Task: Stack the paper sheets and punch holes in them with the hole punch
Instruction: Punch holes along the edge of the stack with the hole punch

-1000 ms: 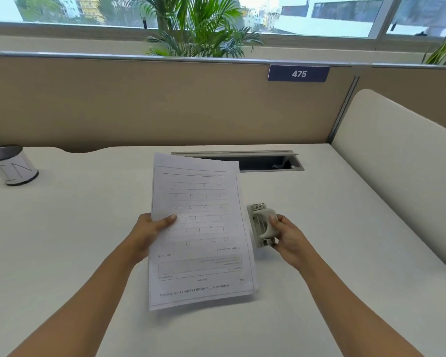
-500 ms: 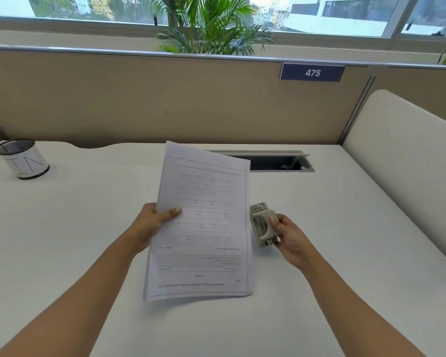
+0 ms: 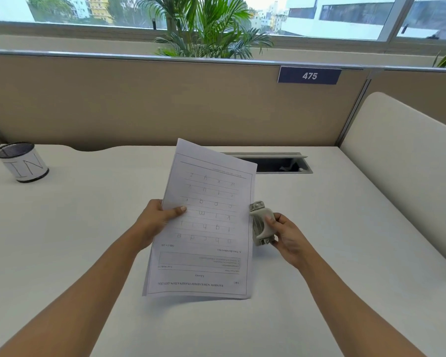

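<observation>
Since a second ago the white printed paper sheets [image 3: 211, 228] have turned clockwise and their far end has risen, so the top corner now crosses the near edge of the cable slot, while the hole punch has kept its place at their right edge. The broad white desk [image 3: 88, 240] fills most of the view, backed by a tan fabric partition [image 3: 139, 104] with a cream padded side panel [image 3: 402, 161] on the right. Behind the partition stands a green palm plant [image 3: 206, 27] in front of a window. The sheets are held above the middle of the desk, their near edge casting a shadow on it, and the print of traced alphabet letters reads upside down from here. The left grip [image 3: 160, 217], a bare hand, pinches the left edge of the sheets with the thumb on top and the fingers hidden underneath. At the far left of the desk stands a white cylindrical pen cup with a black mesh rim [image 3: 23, 163], well apart from the sheets. A grey rectangular cable slot [image 3: 273, 163] is set into the back of the desk. The right grip [image 3: 286, 235] is curled round the small pale grey hole punch [image 3: 260, 222], thumb on its top, just beside the right edge of the sheets; whether the paper has entered the punch cannot be told. A dark blue label reading 475 [image 3: 309, 76] sits on the top of the partition.
</observation>
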`<action>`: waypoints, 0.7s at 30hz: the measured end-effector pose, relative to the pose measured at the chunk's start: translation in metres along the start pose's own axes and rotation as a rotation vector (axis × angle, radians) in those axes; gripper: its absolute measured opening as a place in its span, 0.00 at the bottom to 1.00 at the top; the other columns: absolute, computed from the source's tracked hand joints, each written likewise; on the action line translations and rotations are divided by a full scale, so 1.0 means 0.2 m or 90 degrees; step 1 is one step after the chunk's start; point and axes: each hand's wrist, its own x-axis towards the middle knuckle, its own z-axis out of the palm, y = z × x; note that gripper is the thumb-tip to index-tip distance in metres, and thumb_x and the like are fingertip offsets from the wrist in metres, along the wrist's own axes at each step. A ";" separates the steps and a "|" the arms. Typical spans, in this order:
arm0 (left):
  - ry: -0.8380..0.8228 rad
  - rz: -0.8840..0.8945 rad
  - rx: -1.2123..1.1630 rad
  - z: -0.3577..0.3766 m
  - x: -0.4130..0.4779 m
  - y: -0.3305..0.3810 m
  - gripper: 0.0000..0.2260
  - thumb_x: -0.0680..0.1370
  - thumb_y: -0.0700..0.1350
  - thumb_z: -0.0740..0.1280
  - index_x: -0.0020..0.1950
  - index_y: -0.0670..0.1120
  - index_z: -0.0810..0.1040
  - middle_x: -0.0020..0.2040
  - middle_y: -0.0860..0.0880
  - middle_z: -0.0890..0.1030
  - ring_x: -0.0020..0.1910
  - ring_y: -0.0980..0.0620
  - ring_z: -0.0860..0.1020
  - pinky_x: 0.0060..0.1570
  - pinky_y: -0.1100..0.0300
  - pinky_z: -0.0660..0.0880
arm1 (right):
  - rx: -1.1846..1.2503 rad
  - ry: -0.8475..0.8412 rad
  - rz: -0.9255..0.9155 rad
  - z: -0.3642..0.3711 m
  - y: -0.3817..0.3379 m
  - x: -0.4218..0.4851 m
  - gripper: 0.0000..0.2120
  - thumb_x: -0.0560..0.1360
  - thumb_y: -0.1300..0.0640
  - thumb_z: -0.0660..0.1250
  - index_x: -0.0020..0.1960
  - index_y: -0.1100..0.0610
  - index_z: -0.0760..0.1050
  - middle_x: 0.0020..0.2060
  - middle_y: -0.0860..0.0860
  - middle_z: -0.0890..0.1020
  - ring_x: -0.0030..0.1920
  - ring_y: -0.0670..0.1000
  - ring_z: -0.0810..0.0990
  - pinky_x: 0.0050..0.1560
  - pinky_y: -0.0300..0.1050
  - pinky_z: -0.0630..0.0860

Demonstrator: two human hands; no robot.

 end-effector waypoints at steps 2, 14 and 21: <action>0.000 0.001 -0.001 0.01 0.00 0.00 0.14 0.72 0.44 0.71 0.54 0.38 0.79 0.46 0.42 0.84 0.44 0.42 0.83 0.47 0.49 0.79 | 0.006 0.011 0.003 0.01 -0.01 0.01 0.05 0.77 0.58 0.62 0.43 0.55 0.73 0.42 0.51 0.78 0.42 0.49 0.75 0.42 0.42 0.70; 0.028 0.029 0.046 0.07 -0.02 0.03 0.11 0.72 0.45 0.71 0.51 0.40 0.80 0.42 0.45 0.84 0.40 0.45 0.83 0.44 0.51 0.80 | 0.094 0.076 0.066 0.05 -0.04 0.07 0.03 0.75 0.56 0.65 0.44 0.54 0.73 0.42 0.51 0.78 0.43 0.51 0.75 0.39 0.45 0.71; 0.035 0.023 0.055 0.09 -0.04 0.04 0.15 0.73 0.44 0.71 0.55 0.37 0.78 0.47 0.40 0.83 0.45 0.41 0.82 0.50 0.46 0.79 | 0.150 0.109 0.105 0.08 -0.03 0.09 0.03 0.75 0.56 0.66 0.43 0.54 0.73 0.41 0.51 0.78 0.41 0.51 0.77 0.40 0.49 0.71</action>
